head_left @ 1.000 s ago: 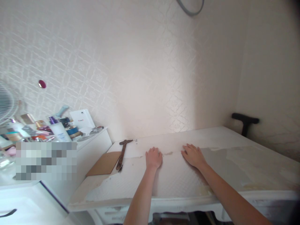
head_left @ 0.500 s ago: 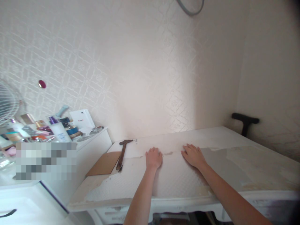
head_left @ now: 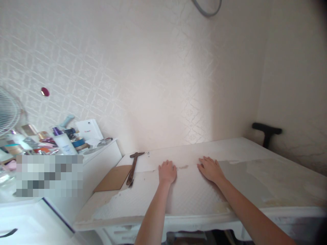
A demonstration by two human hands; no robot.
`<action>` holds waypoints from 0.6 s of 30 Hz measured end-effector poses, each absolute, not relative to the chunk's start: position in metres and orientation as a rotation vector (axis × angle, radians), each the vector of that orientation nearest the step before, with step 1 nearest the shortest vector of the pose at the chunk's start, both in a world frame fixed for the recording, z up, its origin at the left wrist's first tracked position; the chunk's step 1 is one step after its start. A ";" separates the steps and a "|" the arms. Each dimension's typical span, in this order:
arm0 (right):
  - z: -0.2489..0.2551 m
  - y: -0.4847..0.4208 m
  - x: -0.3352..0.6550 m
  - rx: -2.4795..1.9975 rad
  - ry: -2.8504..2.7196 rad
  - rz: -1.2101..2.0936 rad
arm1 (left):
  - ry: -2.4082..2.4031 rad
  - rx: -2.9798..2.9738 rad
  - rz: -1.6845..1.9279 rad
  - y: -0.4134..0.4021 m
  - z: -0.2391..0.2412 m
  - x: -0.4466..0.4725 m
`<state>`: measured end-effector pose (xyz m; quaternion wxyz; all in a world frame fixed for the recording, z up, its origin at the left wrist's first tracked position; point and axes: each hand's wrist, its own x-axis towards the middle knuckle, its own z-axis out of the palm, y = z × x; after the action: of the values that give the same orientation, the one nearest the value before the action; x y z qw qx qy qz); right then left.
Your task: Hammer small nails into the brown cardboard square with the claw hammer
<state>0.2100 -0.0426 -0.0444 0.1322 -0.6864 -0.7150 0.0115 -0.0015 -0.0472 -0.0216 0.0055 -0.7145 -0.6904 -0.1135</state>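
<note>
Palm down on the worn white tabletop [head_left: 143, 200] rests my left hand [head_left: 167, 172], fingers stretched out and holding nothing. My right hand [head_left: 211, 168] lies flat a short way to its right, fingers spread, also without anything in it. Both touch the surface near a seam where the white covering is scuffed and peeling. To the left of my left hand a hammer [head_left: 132, 170] with a dark wooden handle lies on the table. Its handle is beside a square brown board [head_left: 113, 178].
At left a white cabinet [head_left: 102, 163] carries several cosmetic bottles [head_left: 65, 143], jars and a white box [head_left: 89, 131]. A fan [head_left: 9, 110] stands behind them. Beyond the table's right edge is a black T-shaped armrest [head_left: 267, 131]. A patterned wall [head_left: 158, 85] rises behind the table.
</note>
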 end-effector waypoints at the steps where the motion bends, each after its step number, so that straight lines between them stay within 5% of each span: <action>1: -0.045 -0.042 0.210 -1.992 -2.074 0.032 | -2.164 -2.235 -0.355 -0.048 -0.021 -0.001; 18: -0.044 -0.042 0.211 -1.983 -2.076 0.037 | -2.156 -2.242 -0.364 -0.047 -0.023 -0.002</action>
<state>0.2105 -0.0424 -0.0438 0.1347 -0.6845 -0.7164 0.0129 -0.0020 -0.0465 -0.0233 0.0048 -0.7159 -0.6884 -0.1163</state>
